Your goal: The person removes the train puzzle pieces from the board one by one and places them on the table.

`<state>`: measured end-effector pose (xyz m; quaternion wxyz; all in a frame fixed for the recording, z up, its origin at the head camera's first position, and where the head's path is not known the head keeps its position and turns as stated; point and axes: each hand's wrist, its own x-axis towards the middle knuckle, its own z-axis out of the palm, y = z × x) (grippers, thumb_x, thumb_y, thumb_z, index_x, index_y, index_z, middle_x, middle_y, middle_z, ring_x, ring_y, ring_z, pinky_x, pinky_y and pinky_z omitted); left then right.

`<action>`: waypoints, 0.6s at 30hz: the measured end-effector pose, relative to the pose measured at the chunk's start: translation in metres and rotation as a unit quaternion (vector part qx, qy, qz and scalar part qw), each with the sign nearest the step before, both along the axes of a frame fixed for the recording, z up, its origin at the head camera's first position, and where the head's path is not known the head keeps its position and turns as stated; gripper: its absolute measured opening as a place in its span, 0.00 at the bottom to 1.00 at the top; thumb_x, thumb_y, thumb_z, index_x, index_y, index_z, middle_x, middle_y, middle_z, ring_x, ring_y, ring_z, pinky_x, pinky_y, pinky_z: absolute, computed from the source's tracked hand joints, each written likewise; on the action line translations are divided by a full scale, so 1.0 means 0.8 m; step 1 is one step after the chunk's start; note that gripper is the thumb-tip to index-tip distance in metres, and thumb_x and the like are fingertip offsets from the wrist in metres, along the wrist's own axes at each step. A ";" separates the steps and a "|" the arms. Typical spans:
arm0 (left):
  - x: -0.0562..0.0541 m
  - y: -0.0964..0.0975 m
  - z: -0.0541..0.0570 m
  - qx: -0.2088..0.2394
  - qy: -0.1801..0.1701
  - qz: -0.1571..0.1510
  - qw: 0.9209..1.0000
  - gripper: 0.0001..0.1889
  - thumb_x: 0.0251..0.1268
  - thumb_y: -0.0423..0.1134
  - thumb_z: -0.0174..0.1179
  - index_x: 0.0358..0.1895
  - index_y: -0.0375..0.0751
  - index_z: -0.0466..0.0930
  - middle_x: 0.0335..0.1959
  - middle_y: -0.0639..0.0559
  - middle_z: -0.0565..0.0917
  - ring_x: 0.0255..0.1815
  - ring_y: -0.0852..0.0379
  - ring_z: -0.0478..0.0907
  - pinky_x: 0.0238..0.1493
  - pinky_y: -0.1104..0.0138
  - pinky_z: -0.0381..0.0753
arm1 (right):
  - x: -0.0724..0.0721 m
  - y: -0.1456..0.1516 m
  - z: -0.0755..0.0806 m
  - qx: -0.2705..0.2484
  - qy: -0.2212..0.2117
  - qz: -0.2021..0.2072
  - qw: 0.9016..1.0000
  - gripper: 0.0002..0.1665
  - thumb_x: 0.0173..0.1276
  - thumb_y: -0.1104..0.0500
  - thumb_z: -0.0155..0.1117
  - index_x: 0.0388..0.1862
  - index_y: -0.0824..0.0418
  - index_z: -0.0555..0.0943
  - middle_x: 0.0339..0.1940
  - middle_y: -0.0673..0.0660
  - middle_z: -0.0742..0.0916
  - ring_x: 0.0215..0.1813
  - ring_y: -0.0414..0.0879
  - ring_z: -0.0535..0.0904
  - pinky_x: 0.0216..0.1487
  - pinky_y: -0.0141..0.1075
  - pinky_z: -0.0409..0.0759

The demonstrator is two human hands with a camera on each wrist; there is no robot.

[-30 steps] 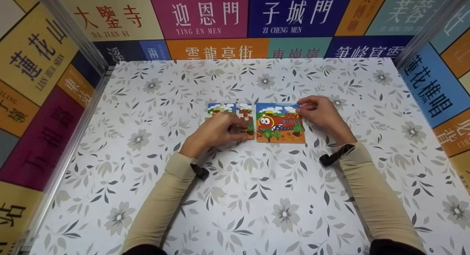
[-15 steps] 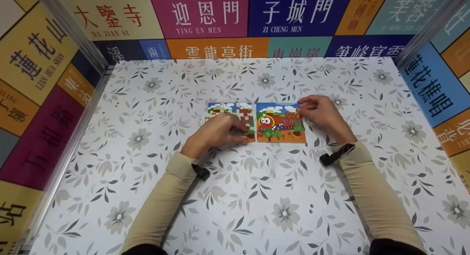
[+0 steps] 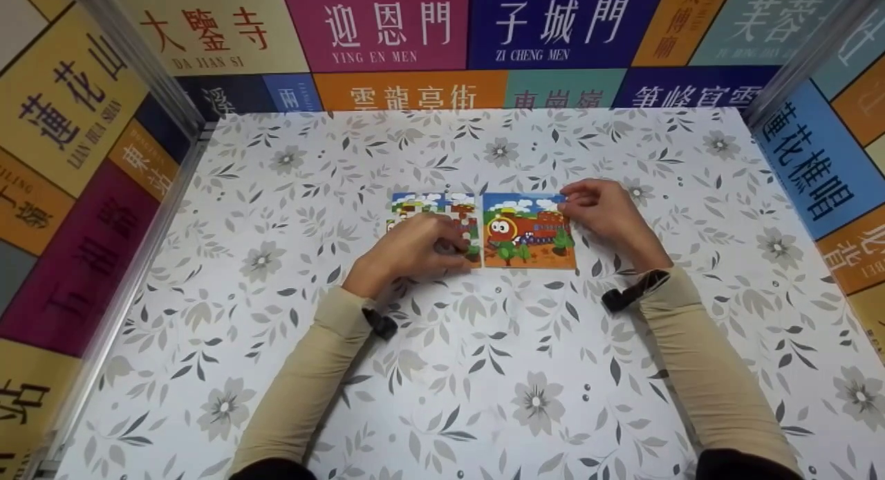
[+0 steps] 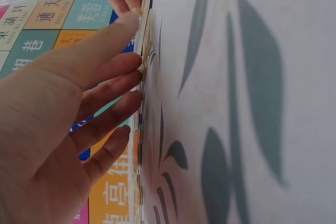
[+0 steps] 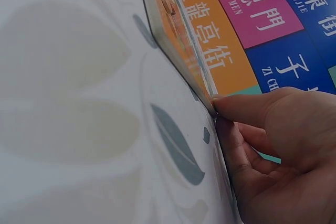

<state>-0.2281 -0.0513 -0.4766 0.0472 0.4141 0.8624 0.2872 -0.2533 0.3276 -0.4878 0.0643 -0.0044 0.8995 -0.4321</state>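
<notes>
On the table lie two small square train pictures side by side. The left one is a jigsaw puzzle (image 3: pixel 429 201) with jumbled, visibly cut pieces. The right one is a smooth picture board (image 3: pixel 529 231) showing a red train with a face. My left hand (image 3: pixel 415 248) rests over the puzzle's lower left and hides much of it. In the left wrist view its fingers (image 4: pixel 110 114) are fairly straight, tips touching the thin puzzle edge. My right hand (image 3: pixel 605 214) pinches the board's upper right corner between thumb and finger, as the right wrist view shows at the board's edge (image 5: pixel 181 59).
The table (image 3: pixel 484 369) has a white cover printed with grey leaves and flowers. Panels with coloured lettering (image 3: pixel 387 30) stand along its back and both sides. Dark straps (image 3: pixel 626 299) are worn at the wrists.
The left hand has shifted slightly to the right, and the puzzle with it. The picture board has moved a touch rightward too; the right hand has barely moved.
</notes>
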 end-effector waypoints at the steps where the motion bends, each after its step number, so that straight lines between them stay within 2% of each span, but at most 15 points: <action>1: 0.000 0.001 0.000 0.002 0.002 -0.002 1.000 0.14 0.68 0.53 0.76 0.48 0.48 0.96 0.47 0.52 0.92 0.48 0.55 0.88 0.52 0.60 0.88 | 0.000 0.000 0.001 -0.001 0.001 0.001 1.000 0.23 0.77 0.51 0.74 0.65 0.59 0.86 0.55 0.60 0.90 0.49 0.37 0.86 0.51 0.26 0.80; 6: 0.001 0.008 0.003 0.008 -0.001 -0.015 1.000 0.14 0.70 0.53 0.75 0.47 0.48 0.95 0.44 0.52 0.92 0.45 0.53 0.88 0.49 0.60 0.86 | 0.000 -0.001 0.002 -0.003 0.000 -0.001 1.000 0.24 0.76 0.49 0.75 0.64 0.57 0.86 0.54 0.59 0.91 0.49 0.37 0.86 0.51 0.26 0.80; 12: 0.004 0.027 0.006 -0.001 -0.008 -0.024 1.000 0.13 0.75 0.48 0.72 0.54 0.47 0.93 0.48 0.51 0.92 0.48 0.54 0.88 0.52 0.59 0.86 | -0.001 -0.001 0.001 0.006 -0.001 -0.001 1.000 0.23 0.76 0.49 0.74 0.65 0.56 0.86 0.55 0.58 0.91 0.51 0.40 0.87 0.53 0.28 0.81; 18: 0.007 0.057 0.009 -0.007 0.008 -0.039 0.999 0.17 0.76 0.45 0.71 0.62 0.44 0.90 0.53 0.49 0.92 0.53 0.53 0.87 0.56 0.60 0.85 | 0.002 0.001 0.002 0.005 -0.013 0.000 1.000 0.25 0.77 0.48 0.73 0.67 0.55 0.84 0.58 0.60 0.90 0.57 0.47 0.87 0.57 0.33 0.81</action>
